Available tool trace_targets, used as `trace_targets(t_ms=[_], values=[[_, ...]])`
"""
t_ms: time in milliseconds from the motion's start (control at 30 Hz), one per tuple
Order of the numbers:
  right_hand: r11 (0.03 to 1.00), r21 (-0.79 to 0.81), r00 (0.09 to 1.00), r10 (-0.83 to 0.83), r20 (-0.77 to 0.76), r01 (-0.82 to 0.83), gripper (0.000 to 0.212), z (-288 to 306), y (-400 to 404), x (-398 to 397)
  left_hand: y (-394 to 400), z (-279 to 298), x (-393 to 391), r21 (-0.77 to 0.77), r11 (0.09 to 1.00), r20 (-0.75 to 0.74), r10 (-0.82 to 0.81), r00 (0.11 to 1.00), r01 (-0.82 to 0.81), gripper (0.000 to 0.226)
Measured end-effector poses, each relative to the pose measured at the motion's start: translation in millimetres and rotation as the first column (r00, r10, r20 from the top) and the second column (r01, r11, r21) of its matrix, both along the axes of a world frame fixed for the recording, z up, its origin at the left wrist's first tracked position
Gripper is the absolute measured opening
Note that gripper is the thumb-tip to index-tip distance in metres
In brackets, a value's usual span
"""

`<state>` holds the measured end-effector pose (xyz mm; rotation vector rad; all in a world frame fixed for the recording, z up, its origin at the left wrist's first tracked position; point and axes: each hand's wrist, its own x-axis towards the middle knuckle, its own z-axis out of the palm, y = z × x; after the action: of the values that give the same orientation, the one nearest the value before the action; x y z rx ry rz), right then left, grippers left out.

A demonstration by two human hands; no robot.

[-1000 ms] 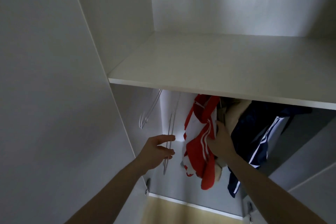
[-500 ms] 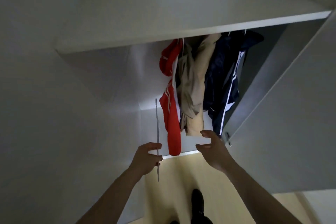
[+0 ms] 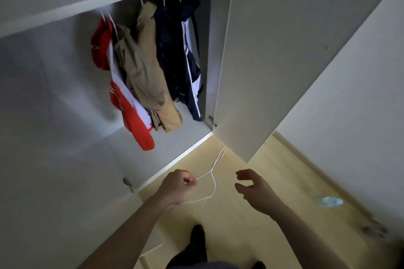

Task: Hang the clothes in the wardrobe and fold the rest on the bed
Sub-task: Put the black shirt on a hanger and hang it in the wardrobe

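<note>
My left hand (image 3: 178, 188) grips a thin white wire hanger (image 3: 211, 178), held out over the floor in front of the open wardrobe (image 3: 54, 94). My right hand (image 3: 254, 189) hovers to the right of the hanger, fingers loosely curled, holding nothing. Inside the wardrobe hang a red and white jacket (image 3: 129, 113), beige clothes (image 3: 148, 76) and a dark navy jacket with white stripes (image 3: 181, 57), each on a hanger below the shelf.
The right wardrobe door (image 3: 284, 50) stands open beside my right hand. The left door (image 3: 43, 181) is open on the left. The floor is pale yellow wood (image 3: 240, 236). A crumpled clear plastic piece (image 3: 329, 201) lies by the wall. My dark shoe (image 3: 197, 238) shows below.
The view dropped from the upper shelf to the floor. My left hand pulled the hanger out of the wardrobe. My right hand left the hanging clothes and now hovers free.
</note>
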<state>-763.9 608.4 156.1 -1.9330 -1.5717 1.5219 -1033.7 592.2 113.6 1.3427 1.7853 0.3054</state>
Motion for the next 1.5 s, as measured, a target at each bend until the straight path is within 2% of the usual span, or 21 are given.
trace_targets(t_ms=[133, 200, 267, 367, 500, 600, 767, 867, 1033, 1233, 1333, 1400, 1500], values=[[0.982, -0.016, 0.982, -0.187, -0.023, 0.187, 0.027, 4.1, -52.0, 65.6, 0.4, 19.6, 62.8, 0.03, 0.961, -0.013, -0.273, 0.962, 0.274, 0.016], [0.953, -0.018, 0.952, -0.302, -0.056, 0.301, 0.023, 6.6, -83.8, 102.5, -4.6, 31.1, 101.5, 0.065, 0.924, 0.007, -0.378, 0.926, 0.377, 0.011], [0.915, -0.022, 0.912, -0.404, -0.072, 0.404, 0.021, 10.0, -120.7, 140.7, -14.4, 42.9, 144.9, 0.114, 0.858, 0.01, -0.505, 0.863, 0.5, 0.008], [0.841, -0.017, 0.834, -0.539, -0.12, 0.541, 0.018, 15.4, -184.2, 197.0, -38.9, 57.0, 214.6, 0.198, 0.735, -0.022, -0.658, 0.753, 0.648, 0.015], [0.737, -0.018, 0.727, -0.67, -0.152, 0.676, 0.016, 22.9, -272.0, 268.5, -85.6, 68.6, 312.0, 0.299, 0.609, -0.026, -0.764, 0.645, 0.734, 0.013], [0.645, -0.01, 0.633, -0.753, -0.18, 0.764, 0.016, 25.1, -333.6, 317.0, -123.9, 75.5, 383.1, 0.362, 0.548, 0.003, -0.81, 0.587, 0.754, 0.008], [0.434, -0.012, 0.417, -0.874, -0.247, 0.901, 0.015, 21.0, -422.6, 379.9, -194.5, 89.3, 485.5, 0.442, 0.427, 0.037, -0.887, 0.459, 0.789, 0.004], [0.303, -0.018, 0.283, -0.909, -0.306, 0.953, 0.017, 20.6, -467.2, 405.4, -236.6, 96.8, 533.2, 0.44, 0.322, 0.091, -0.945, 0.315, 0.838, 0.003], [0.028, -0.07, -0.003, -0.913, -0.408, 0.997, 0.024, 21.6, -528.8, 442.6, -292.5, 103.4, 613.1, 0.429, 0.06, 0.101, -0.995, 0.018, 0.901, 0.005], [-0.313, -0.146, -0.344, -0.802, -0.489, 0.938, 0.017, 20.9, -586.2, 497.4, -347.7, 93.5, 714.6, 0.37, -0.113, 0.205, -0.958, -0.199, 0.922, 0.008], [-0.431, -0.132, -0.439, -0.765, -0.472, 0.893, 0.015, 19.4, -604.2, 533.6, -363.9, 81.1, 765.6, 0.302, -0.266, 0.2, -0.921, -0.333, 0.916, 0.016], [-0.477, -0.095, -0.469, -0.774, -0.427, 0.874, 0.015, 14.2, -613.2, 561.8, -368.4, 70.3, 799.0, 0.249, -0.336, 0.175, -0.907, -0.384, 0.908, 0.019], [-0.543, -0.067, -0.527, -0.768, -0.363, 0.837, 0.016, 1.5, -626.8, 609.6, -363.3, 49.8, 847.9, 0.191, -0.321, 0.141, -0.926, -0.349, 0.928, 0.019]])
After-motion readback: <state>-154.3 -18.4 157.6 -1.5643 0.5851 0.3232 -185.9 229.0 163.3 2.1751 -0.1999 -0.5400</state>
